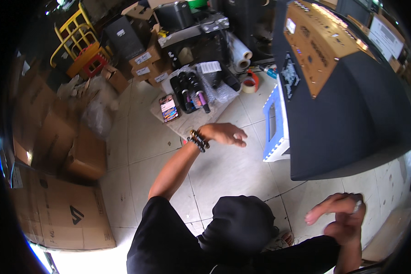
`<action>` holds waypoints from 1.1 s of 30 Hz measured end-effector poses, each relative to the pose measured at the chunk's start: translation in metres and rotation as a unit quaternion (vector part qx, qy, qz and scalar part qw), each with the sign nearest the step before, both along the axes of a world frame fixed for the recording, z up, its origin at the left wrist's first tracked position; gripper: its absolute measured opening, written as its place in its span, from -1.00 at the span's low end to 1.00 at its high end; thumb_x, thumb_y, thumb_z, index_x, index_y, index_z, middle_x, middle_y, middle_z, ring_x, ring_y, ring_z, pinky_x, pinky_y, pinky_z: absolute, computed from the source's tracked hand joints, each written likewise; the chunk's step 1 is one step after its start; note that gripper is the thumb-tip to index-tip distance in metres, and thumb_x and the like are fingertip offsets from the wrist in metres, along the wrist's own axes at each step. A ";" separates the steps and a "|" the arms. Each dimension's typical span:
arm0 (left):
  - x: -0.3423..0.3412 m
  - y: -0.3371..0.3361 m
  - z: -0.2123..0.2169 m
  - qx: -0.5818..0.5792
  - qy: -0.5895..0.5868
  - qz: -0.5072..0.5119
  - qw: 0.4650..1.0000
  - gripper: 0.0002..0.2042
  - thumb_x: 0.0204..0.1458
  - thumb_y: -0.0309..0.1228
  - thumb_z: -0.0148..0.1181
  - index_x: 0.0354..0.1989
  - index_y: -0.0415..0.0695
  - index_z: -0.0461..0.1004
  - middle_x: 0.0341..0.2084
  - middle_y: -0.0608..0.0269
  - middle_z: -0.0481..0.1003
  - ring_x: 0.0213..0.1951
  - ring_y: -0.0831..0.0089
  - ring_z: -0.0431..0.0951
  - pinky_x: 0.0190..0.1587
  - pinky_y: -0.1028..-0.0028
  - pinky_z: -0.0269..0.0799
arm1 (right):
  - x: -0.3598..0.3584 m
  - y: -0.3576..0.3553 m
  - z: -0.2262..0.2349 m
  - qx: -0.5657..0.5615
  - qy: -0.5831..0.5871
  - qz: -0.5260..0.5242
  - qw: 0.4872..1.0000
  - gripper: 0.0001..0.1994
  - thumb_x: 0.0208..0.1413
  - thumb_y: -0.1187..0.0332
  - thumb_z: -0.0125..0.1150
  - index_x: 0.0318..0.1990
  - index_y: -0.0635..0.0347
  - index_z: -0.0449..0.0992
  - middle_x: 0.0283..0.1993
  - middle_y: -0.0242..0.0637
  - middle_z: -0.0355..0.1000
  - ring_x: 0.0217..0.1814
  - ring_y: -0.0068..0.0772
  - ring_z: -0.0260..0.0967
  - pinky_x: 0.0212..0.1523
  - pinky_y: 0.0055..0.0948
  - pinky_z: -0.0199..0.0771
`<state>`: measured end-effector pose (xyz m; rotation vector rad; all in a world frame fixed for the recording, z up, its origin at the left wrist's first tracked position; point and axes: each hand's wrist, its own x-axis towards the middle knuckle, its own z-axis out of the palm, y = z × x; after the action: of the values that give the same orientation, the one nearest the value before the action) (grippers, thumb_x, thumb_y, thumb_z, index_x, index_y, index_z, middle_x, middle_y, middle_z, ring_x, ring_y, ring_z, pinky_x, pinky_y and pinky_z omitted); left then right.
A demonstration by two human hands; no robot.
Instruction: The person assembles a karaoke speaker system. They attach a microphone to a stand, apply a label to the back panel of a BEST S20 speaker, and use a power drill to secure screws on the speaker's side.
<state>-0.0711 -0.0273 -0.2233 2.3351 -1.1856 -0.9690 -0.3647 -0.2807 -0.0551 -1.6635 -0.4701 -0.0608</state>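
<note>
My left hand (226, 134) reaches forward over the tiled floor, fingers loosely extended and holding nothing. Dark beaded bracelets circle that wrist. Lower right, my right hand (340, 214) hovers near the bottom of a large black cabinet (351, 114), apart from it. Its fingers are bent with a gap to the thumb, a ring shows on one, and nothing is in them. A gold metal panel (313, 50) with small knobs and sockets covers part of the cabinet, which rests on a blue and white stool (275, 123).
Ahead, a phone (169, 108) lies beside a black tray (182, 102) of microphones (194, 86) on a flat board. Tape rolls (250, 85) and film rolls (239, 55) lie to its right. Cardboard boxes (64, 210) crowd the left, with a yellow trolley (75, 41) behind.
</note>
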 end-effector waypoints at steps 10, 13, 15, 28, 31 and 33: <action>-0.070 -0.058 0.154 -0.468 -0.213 0.255 0.818 -0.70 0.23 -0.36 0.12 0.05 -0.26 0.46 -0.06 0.18 0.55 -0.11 0.43 0.54 -0.04 0.43 0.43 | 0.045 -0.032 0.088 -0.026 -0.177 0.349 0.920 0.05 0.05 -0.34 0.12 0.30 0.62 0.07 0.23 0.18 0.30 0.18 0.01 0.41 -0.05 -0.27 0.52; -0.110 -0.078 0.218 -0.606 -0.266 0.199 0.723 -0.69 0.23 -0.33 0.08 0.04 -0.26 0.44 -0.01 0.14 0.46 0.02 0.41 0.43 0.11 0.40 0.32 | -0.035 -0.011 0.136 0.021 -0.229 0.201 0.952 -0.12 0.00 -0.26 0.27 0.25 0.22 0.11 -0.14 0.09 0.54 -0.13 0.09 0.49 -0.21 -0.19 0.53; -0.107 -0.106 0.220 -0.617 -0.351 0.125 0.694 -0.65 0.27 -0.26 -0.01 0.07 -0.27 0.41 0.05 0.07 0.46 0.05 0.36 0.46 0.10 0.36 0.32 | -0.020 -0.042 0.111 0.062 -0.239 0.180 0.952 -0.14 0.01 -0.25 0.27 0.24 0.22 0.12 -0.14 0.09 0.54 -0.13 0.08 0.49 -0.21 -0.19 0.53; -0.159 -0.171 0.219 -0.616 -0.399 0.100 0.672 -0.68 0.05 -0.28 0.25 -0.17 -0.32 0.56 -0.13 -0.06 0.58 0.07 0.06 0.50 0.28 0.06 0.20 | -0.060 -0.108 0.079 0.129 -0.301 0.065 0.943 -0.35 0.08 -0.11 0.21 0.11 0.21 0.19 -0.16 0.05 0.53 -0.12 0.02 0.50 -0.19 -0.20 0.54; -0.155 -0.170 0.219 -0.614 -0.410 0.093 0.668 -0.64 0.03 -0.20 0.28 -0.21 -0.31 0.57 -0.16 -0.07 0.59 0.03 0.06 0.53 0.27 0.01 0.19 | -0.051 -0.131 0.074 0.112 -0.318 0.044 0.940 -0.39 0.10 -0.08 0.19 0.08 0.20 0.21 -0.17 0.04 0.53 -0.11 0.00 0.50 -0.18 -0.21 0.54; -0.164 -0.173 0.220 -0.621 -0.414 0.112 0.656 -0.64 0.02 -0.19 0.26 -0.24 -0.30 0.56 -0.18 -0.09 0.59 0.02 0.05 0.54 0.26 -0.01 0.20 | -0.048 -0.142 0.075 0.098 -0.328 0.024 0.939 -0.43 0.11 -0.06 0.19 0.06 0.20 0.22 -0.17 0.04 0.53 -0.11 -0.01 0.51 -0.18 -0.21 0.54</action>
<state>-0.2352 -0.2006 -0.0033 1.5070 -1.1318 0.9621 -0.4123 -0.4229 0.0196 -1.4055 -0.9723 -0.6219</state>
